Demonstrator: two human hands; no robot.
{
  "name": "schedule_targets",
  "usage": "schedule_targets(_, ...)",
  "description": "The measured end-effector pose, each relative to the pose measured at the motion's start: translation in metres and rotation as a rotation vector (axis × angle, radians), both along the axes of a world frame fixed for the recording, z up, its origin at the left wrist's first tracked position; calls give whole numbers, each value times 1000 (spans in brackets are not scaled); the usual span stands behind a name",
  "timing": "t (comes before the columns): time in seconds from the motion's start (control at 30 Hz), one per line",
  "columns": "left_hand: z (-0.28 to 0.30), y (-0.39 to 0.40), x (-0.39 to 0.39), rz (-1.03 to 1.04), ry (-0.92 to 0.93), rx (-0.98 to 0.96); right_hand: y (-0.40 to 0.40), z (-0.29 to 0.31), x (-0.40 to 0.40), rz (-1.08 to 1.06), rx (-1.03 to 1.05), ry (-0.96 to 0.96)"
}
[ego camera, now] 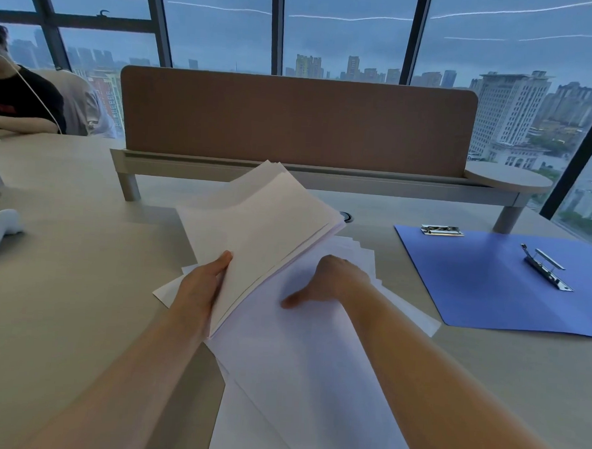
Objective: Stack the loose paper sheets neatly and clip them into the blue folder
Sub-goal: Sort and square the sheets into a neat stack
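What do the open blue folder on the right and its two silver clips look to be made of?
The open blue folder looks like thin plastic with a smooth, slightly glossy skin: it lies flat and shows a soft sheen, though coated card is possible. The long silver clip in its middle and the short silver clip at its far edge look like polished metal, with bright reflections.

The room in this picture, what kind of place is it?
Probably an office high in a city building: a shared desk with a brown divider screen, tall windows over towers, and a blue folder beside loose paper sheets.
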State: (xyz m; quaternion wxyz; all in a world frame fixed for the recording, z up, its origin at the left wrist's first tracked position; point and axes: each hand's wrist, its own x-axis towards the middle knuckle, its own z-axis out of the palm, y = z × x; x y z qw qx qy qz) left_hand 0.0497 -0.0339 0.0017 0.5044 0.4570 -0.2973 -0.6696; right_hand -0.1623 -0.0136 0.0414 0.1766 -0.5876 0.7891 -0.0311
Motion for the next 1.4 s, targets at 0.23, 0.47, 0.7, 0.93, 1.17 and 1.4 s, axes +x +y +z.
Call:
schedule_targets(0.23,5,0,5,20,33,-7,7,1,-9,41,-23,-60)
schedule_targets(0.47,9,2,8,53,140,11,21,-7,-43,-57,-167,-310)
schedule_targets(0.7,23,16,1,44,-88,-27,60,-16,-69,-205,-305,-841)
schedule_targets(0.93,31,33,-11,-174,-104,-143,65,-20,-75,-269,-390,-1216)
schedule_targets(1.17,33,46,-22,-339,-267,-198,69,-16,-77,-313,-429,-1382)
schedule_targets(1.4,25,42,-26,-291,-435,-417,71,-14,-74,-320,-371,-1379)
